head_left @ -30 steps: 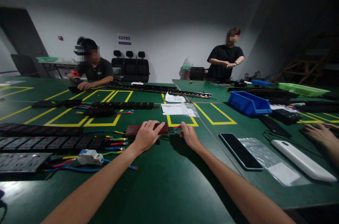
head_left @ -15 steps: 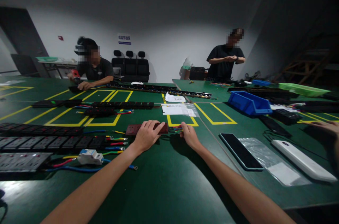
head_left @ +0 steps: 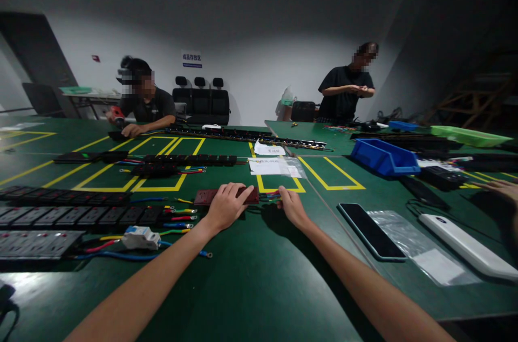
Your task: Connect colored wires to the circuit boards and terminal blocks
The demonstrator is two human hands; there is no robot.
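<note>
A dark red socket strip [head_left: 205, 197] lies on the green table. My left hand [head_left: 227, 206] grips it from above, the fingers bent over its right half, which they partly cover. Coloured wires [head_left: 269, 196] come out of the strip's right end, and my right hand [head_left: 291, 206] pinches them between thumb and fingers. The tips of the wires are hidden by that hand. To the left lie black socket strips [head_left: 101, 216] with ring-ended leads and a grey one [head_left: 38, 245] wired to a white breaker [head_left: 141, 238].
Right of my arms lie a phone [head_left: 370, 231], a plastic bag [head_left: 404, 239] and a white power bank [head_left: 465, 245]. Behind them sits a blue bin [head_left: 384, 158]. Paper labels [head_left: 267, 165] lie ahead. Across the table, one person [head_left: 145, 99] holds a red power tool; another [head_left: 348, 88] stands.
The whole view has shifted slightly, with things appearing a little further right. Both my hands keep the same hold on the socket strip and the wires.
</note>
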